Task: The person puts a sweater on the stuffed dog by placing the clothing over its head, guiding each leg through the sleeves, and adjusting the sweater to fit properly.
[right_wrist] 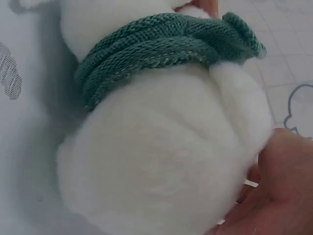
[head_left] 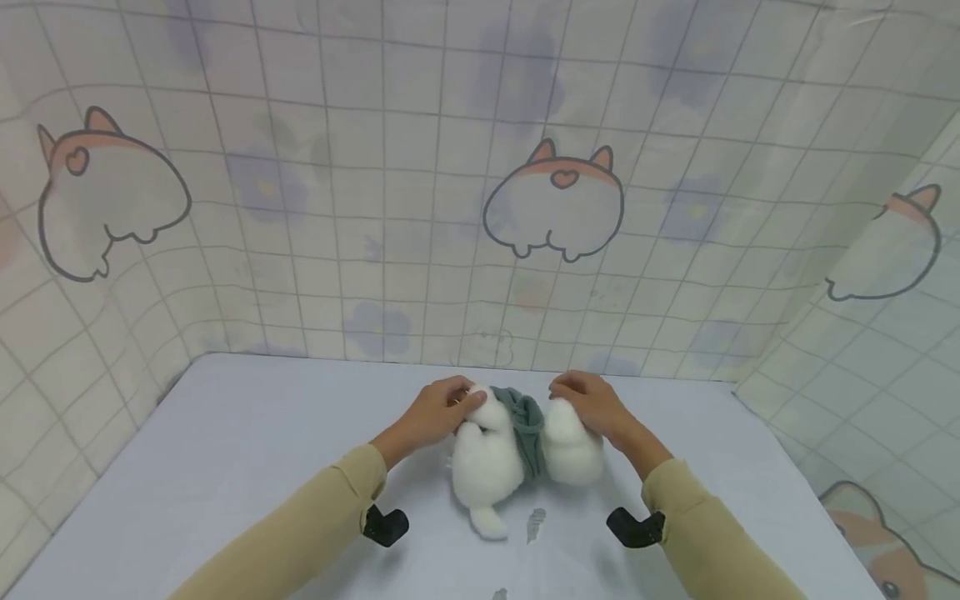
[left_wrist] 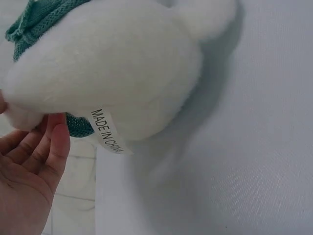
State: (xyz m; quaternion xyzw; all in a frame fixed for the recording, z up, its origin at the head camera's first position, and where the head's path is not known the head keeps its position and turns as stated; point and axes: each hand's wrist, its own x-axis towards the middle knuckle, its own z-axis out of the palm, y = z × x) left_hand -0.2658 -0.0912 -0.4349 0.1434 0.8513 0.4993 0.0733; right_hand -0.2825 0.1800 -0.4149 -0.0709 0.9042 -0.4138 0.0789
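A white plush toy (head_left: 486,471) lies on its side on the table, its tail (head_left: 489,523) toward me and its rounded head (head_left: 573,458) to the right. Around its neck is a green knitted scarf (head_left: 527,425). My left hand (head_left: 435,408) pinches a limb at the toy's left end between thumb and fingers. Close to those fingers, a white "MADE IN CHINA" label (left_wrist: 103,129) hangs from the body. On the far side of the head, my right hand (head_left: 592,406) holds it with bent fingers, partly hidden behind the fur (right_wrist: 161,147).
The white table (head_left: 300,433) ends at a grid-patterned cloth (head_left: 405,208) with corgi drawings, hung behind and at both sides. A small grey patch (head_left: 536,525) marks the tabletop before the toy. Black wrist mounts (head_left: 386,527) stick out from both sleeves.
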